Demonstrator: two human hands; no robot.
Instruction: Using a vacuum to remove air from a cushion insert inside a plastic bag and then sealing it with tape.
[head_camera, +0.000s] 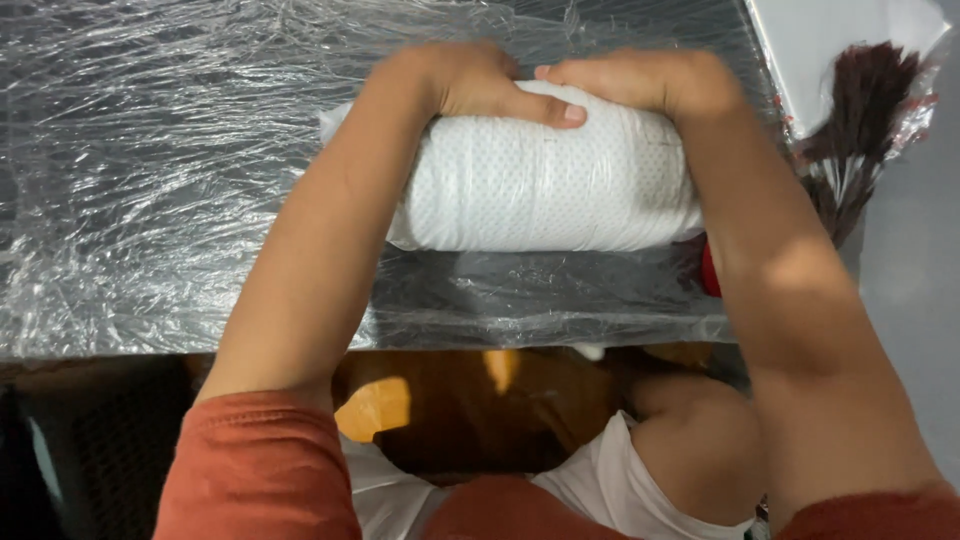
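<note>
White roll (545, 190) under both hands, fingers curled behind, red object (709, 272) half-hidden

Bench (150, 200) under crinkled clear plastic film, shining grey. At the far right corner, a bundle of dark reddish-brown fibres (860, 130) in a clear bag, beside a white sheet (830, 40).

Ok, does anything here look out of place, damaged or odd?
Nothing looks damaged or spilled. Both hands, left and right, grip a white roll on a table covered in wrinkled plastic film. A dark tassel in clear wrap lies at the right edge.
</note>
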